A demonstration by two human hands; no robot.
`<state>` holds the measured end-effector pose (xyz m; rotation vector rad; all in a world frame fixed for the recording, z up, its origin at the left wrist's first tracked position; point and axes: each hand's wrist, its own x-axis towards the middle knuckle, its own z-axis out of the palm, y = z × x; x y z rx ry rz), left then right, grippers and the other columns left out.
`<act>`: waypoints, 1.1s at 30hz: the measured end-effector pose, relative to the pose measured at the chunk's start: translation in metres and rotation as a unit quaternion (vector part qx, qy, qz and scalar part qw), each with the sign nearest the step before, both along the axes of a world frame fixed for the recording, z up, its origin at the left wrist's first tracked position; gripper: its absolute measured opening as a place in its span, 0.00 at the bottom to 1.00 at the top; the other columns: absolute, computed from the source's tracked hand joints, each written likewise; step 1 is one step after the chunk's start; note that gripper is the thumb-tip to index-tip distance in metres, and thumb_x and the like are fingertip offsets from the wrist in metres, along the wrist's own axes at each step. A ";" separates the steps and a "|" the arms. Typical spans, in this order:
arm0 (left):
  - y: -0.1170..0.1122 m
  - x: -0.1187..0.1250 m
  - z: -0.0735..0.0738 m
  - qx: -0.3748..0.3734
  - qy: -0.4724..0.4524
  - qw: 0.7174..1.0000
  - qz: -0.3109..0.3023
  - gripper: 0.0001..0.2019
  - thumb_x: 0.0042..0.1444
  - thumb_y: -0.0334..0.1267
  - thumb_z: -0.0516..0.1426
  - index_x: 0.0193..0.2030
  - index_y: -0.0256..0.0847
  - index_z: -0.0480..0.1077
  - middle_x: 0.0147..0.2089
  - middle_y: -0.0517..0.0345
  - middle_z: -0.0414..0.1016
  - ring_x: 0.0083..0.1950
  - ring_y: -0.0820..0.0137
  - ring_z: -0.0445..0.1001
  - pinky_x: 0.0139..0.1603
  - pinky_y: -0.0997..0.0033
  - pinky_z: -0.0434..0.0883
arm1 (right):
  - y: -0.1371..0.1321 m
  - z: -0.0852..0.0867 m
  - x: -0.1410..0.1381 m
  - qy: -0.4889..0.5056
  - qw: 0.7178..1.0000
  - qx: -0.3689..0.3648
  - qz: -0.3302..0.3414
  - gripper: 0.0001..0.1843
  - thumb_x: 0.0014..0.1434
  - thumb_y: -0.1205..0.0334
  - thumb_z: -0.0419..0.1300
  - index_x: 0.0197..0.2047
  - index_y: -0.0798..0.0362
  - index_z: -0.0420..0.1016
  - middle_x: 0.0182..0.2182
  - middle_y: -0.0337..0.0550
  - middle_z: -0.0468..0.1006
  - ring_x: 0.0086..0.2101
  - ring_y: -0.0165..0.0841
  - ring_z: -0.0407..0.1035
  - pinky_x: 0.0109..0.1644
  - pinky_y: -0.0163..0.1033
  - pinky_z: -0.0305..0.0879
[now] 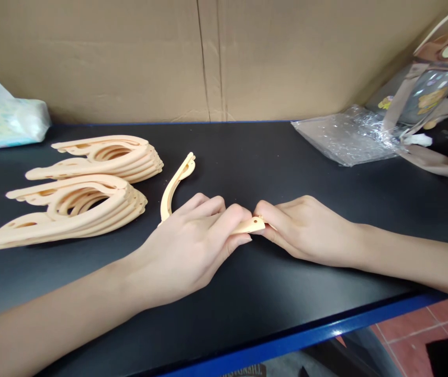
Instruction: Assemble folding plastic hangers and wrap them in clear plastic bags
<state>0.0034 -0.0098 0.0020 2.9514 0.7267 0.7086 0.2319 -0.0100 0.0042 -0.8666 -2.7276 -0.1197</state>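
Note:
My left hand [196, 241] is closed around a cream-coloured curved plastic piece [175, 188]. One arm of the piece rises behind the hand, and its other end, with a small round hole, sticks out past the thumb and forefinger. At that end my right hand [306, 228] is closed in a pinch, its fingertips meeting the piece. A tiny cream bit shows by the right fingertips, but what they pinch is mostly hidden. Left of my hands lie two stacks of like-coloured looped pieces, a nearer stack [90, 222] and a farther stack [130, 162].
A cardboard wall [130, 63] stands along the back of the black table [243, 324]. At the far left is a tissue pack [12, 123]. A clear plastic bag [345, 136] and a strapped bottle [432, 89] sit at the right. The table's blue edge [306, 340] runs in front.

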 end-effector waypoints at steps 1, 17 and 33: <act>0.000 0.000 0.000 0.000 0.000 1.000 -0.001 0.08 0.73 0.34 0.46 0.45 0.36 0.65 0.36 0.61 0.64 0.34 0.69 0.60 0.38 0.68 0.58 | -0.001 0.000 0.000 -0.003 1.000 0.003 0.000 0.20 0.76 0.60 0.35 0.34 0.50 0.58 0.19 0.34 0.68 0.17 0.28 0.58 0.22 0.34 0.45; 0.002 0.002 0.001 -0.063 -0.001 0.998 -0.023 0.09 0.73 0.37 0.45 0.46 0.39 0.64 0.38 0.58 0.68 0.36 0.67 0.63 0.39 0.66 0.59 | -0.007 -0.004 0.002 -0.010 0.993 0.118 0.012 0.21 0.75 0.65 0.42 0.65 0.68 0.55 0.29 0.41 0.83 0.21 0.30 0.73 0.22 0.36 0.59; 0.001 0.003 0.006 -0.212 -0.050 0.976 0.010 0.07 0.70 0.37 0.52 0.42 0.44 0.71 0.37 0.64 0.74 0.39 0.69 0.69 0.41 0.67 0.62 | -0.009 0.000 0.003 -0.108 0.984 0.138 0.019 0.36 0.68 0.77 0.42 0.73 0.74 0.28 0.24 0.35 0.79 0.18 0.30 0.68 0.20 0.39 0.52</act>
